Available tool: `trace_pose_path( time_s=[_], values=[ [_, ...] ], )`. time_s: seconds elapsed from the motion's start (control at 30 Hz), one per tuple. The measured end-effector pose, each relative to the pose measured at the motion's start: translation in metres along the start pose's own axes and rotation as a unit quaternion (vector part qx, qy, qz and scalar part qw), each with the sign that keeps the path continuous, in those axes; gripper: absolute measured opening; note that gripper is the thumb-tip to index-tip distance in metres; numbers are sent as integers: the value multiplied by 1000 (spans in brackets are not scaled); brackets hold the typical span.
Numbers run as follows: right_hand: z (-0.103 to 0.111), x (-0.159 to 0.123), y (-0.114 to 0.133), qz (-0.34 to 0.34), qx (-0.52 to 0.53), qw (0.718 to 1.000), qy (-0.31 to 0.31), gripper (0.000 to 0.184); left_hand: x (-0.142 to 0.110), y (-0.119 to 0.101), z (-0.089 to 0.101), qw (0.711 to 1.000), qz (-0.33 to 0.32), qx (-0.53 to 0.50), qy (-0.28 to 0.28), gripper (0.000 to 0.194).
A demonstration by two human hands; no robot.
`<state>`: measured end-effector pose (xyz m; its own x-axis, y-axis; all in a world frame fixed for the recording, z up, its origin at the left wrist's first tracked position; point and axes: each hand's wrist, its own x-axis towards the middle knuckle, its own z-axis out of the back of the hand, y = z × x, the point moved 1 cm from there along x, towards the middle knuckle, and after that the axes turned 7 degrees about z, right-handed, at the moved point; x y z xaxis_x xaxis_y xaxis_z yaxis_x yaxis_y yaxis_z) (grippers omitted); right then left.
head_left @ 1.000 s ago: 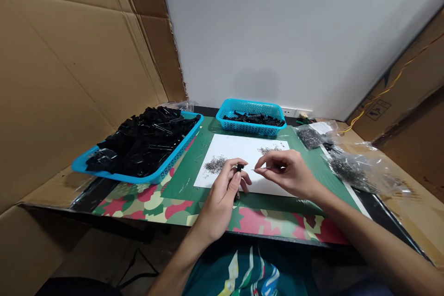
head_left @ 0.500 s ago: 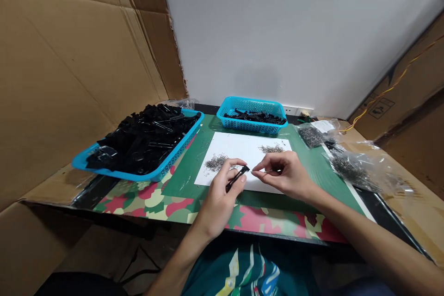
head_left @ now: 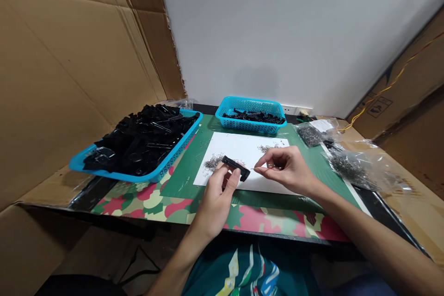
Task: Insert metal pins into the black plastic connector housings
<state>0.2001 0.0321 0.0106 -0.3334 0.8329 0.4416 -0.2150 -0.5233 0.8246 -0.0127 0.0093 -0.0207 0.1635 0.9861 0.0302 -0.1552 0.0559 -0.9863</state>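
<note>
A black plastic part (head_left: 236, 167), long and narrow with a hooked end, is gripped between the thumb and fingers of my left hand (head_left: 218, 201) above the white sheet (head_left: 231, 143). To its right, my right hand (head_left: 288, 170) pinches a tiny thin metal piece (head_left: 252, 169) whose exact kind is too small to make out. The metal piece points toward the hooked end, with a small gap between them. Behind my left hand lies a pile of small wire pieces (head_left: 211, 163); a second wire pile (head_left: 265, 148) is partly behind my right hand.
A large blue basket (head_left: 166, 169) heaped with black parts stands at the left. Beyond the sheet is a smaller blue basket (head_left: 250, 126) holding black parts. Clear plastic bags (head_left: 308, 135) of wire pieces lie at the right. Cardboard (head_left: 69, 55) walls the left side.
My left hand has turned the black plastic part, so its hooked end now points down to the right, toward my right hand. My right hand has shifted slightly right, still pinching.
</note>
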Motion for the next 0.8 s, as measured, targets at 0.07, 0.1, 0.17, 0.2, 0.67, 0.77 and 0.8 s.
trace_pose_path(
  time_s=[0.07,0.1,0.17,0.2,0.67,0.77,0.8],
  values=[
    [1,-2,0,31,-33,999,-10,23,-2,-1,-1,999,26,-21,28,38],
    [1,-3,1,57,-56,997,-14,21,-3,-2,-2,998,34,-32,47,38],
    [0,-6,1,132,-116,984,-7,20,-5,-3,-3,996,31,-46,63,35],
    [-1,-8,2,178,-150,973,3,21,-5,-4,-4,997,23,-51,61,33],
    [-11,-14,5,308,-254,916,25,19,-4,-7,0,999,1,-16,29,37],
    [-7,-13,11,247,-222,942,-54,14,-5,-6,0,999,18,-21,19,39],
    [-5,-11,13,210,-205,953,-75,12,-4,-6,0,999,24,-26,21,41]
  ],
)
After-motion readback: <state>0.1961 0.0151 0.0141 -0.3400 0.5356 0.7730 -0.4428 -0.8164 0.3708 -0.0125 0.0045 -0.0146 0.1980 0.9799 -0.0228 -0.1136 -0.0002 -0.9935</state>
